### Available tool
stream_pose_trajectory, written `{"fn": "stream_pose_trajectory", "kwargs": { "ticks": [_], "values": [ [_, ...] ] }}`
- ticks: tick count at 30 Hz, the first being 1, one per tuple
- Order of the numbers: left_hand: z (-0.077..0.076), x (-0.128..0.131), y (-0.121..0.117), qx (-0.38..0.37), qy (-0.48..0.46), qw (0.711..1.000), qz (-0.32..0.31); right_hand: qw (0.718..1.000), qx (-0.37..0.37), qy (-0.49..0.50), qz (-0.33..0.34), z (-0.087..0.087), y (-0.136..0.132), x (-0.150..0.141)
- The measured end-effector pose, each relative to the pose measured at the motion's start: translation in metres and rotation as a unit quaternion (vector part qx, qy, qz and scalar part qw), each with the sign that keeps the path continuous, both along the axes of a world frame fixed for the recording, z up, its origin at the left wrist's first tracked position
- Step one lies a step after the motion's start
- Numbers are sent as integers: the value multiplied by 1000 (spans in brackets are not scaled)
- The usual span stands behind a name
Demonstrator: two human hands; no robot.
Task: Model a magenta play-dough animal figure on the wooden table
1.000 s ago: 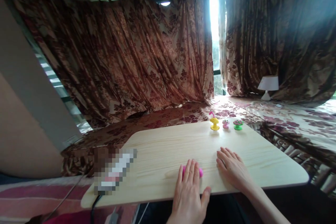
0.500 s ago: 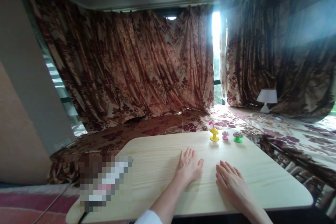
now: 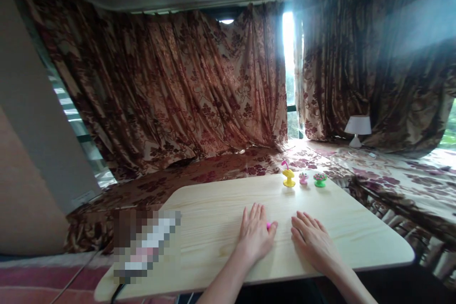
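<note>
My left hand (image 3: 255,232) lies palm down with its fingers stretched out on the pale wooden table (image 3: 199,228). A small bright pink lump (image 3: 269,225) shows between its thumb and forefinger; the rest of it is hidden by the hand. To the right, my right hand (image 3: 311,235) rests flat on the same surface, fingers extended, with nothing visible in it. Beyond the hands stand three small figures on round bases: a yellow one (image 3: 289,178) with a curved pink piece on top, a pink one (image 3: 303,179) and a green one (image 3: 319,180) dotted with pink.
A blurred-out pale object (image 3: 149,242) lies along the table's left edge, with a dark cable below it. Behind the table is a flower-patterned covered ledge (image 3: 228,168) bearing a white lamp (image 3: 357,126). Patterned curtains (image 3: 199,85) hang at the back.
The pink lump now shows beside my left thumb, where it was out of sight before. My left hand's fingers point straighter ahead. The whole view has shifted slightly.
</note>
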State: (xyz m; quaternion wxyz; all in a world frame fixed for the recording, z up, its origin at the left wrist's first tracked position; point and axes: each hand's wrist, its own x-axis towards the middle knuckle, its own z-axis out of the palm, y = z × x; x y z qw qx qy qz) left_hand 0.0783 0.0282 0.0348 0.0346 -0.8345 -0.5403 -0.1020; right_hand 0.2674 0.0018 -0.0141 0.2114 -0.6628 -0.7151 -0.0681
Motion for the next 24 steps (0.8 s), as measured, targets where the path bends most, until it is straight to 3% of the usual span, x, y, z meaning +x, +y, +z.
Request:
{"fn": "stream_pose_trajectory", "kwargs": {
  "ticks": [3, 6, 8, 12, 14, 17, 20, 24],
  "values": [
    [10, 10, 49, -26, 5, 1000, 17, 1000, 3, -7, -2, 0, 1, 0],
    [12, 13, 59, -33, 5, 999, 17, 1000, 5, -11, 0, 0, 2, 0],
    [9, 10, 40, -21, 2, 1000, 6, 1000, 5, -9, 0, 0, 2, 0],
    [-8, -12, -30, 3, -3, 1000, -20, 1000, 3, 4, 1, 0, 1, 0],
    [-17, -24, -60, 20, -10, 998, -62, 1000, 1, 10, 1, 0, 0, 0],
    [-23, -33, -79, 20, -9, 995, -94, 1000, 1, 11, 3, 1, -1, 0],
    [-17, -25, -57, 12, -20, 998, -58, 1000, 1, 5, 5, 0, 0, 0],
    [-1, 0, 15, -5, -31, 999, -10, 1000, 2, -7, 0, -1, 2, 0]
  ]
}}
